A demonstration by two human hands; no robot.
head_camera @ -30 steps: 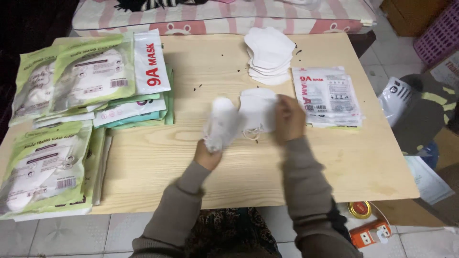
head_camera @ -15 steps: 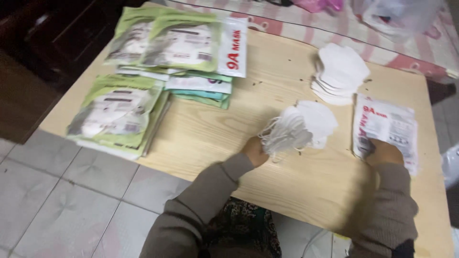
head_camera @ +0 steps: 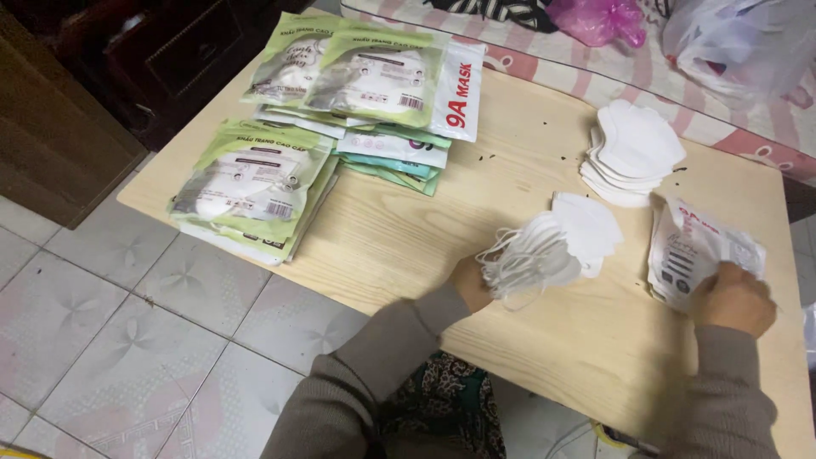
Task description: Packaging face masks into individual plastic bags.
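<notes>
Head view: the person sits at a light wooden table (head_camera: 374,238) and looks down at both hands. The left hand (head_camera: 470,283) is closed around a bundle of white masks (head_camera: 552,246); the masks fan out to the right above the tabletop, and their ear loops hang in a tangle next to the hand. The right hand (head_camera: 735,297) is curled on the lower edge of a white pouch (head_camera: 693,251), which lies at the right side of the table on top of other flat pouches. It grips the pouch, though the fingertips are hidden.

Just beyond the pouch, toward the far edge, sits a stack of loose white masks (head_camera: 633,153), apart from the bundle in the left hand. On the left side of the table lie two piles of filled green packets: one at the far corner (head_camera: 374,81) and one nearer the front edge (head_camera: 251,183). Small dark specks are scattered on the wood between the piles and the stack. Behind the table a pink plastic bag (head_camera: 595,19) and a clear plastic bag (head_camera: 735,42) rest on a striped cloth (head_camera: 544,64).
</notes>
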